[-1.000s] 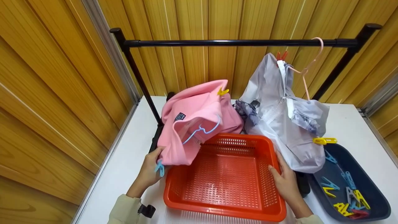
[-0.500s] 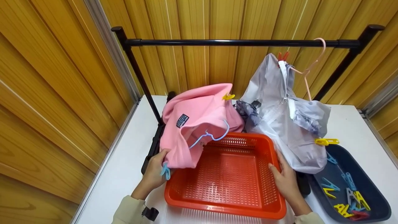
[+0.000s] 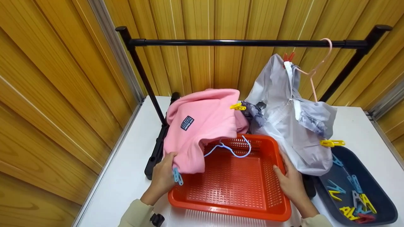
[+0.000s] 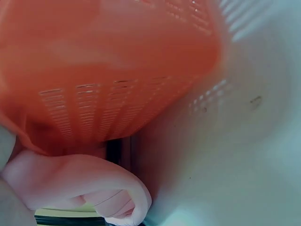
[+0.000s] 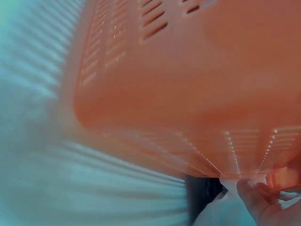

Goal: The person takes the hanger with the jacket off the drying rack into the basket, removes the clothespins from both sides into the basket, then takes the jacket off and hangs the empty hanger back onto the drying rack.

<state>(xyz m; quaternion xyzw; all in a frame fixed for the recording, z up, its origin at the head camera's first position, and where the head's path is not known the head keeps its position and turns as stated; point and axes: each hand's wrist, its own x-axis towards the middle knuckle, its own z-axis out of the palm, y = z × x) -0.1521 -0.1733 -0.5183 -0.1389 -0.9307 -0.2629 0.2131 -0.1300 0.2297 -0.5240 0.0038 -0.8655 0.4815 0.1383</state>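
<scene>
A pink garment [image 3: 202,116] with a dark label lies draped over the far left part of the red plastic basket [image 3: 233,212]. The hook of a light blue hanger [image 3: 235,154] sticks out from under its front edge, over the basket. My left hand [image 3: 162,176] holds the garment's near corner at the basket's left rim, beside a blue clothespin [image 3: 177,176] clipped there. A yellow clothespin [image 3: 238,107] is on the garment's far right corner. My right hand [image 3: 292,183] grips the basket's right rim, thumb inside; in the right wrist view its fingers [image 5: 254,195] show under the rim.
Behind stands a black clothes rack [image 3: 240,43]. From it, a pink hanger [image 3: 313,74] carries a grey-white garment [image 3: 284,126] held by a red clothespin [image 3: 288,56] and another yellow clothespin [image 3: 332,143]. A dark blue tray [image 3: 386,201] with several clothespins sits at right on the white table [image 3: 116,189].
My left hand has moved right with the garment's corner. The garment has shifted right and settled flatter, and the light blue hanger hook now reaches further right. My right hand stays on the basket rim.
</scene>
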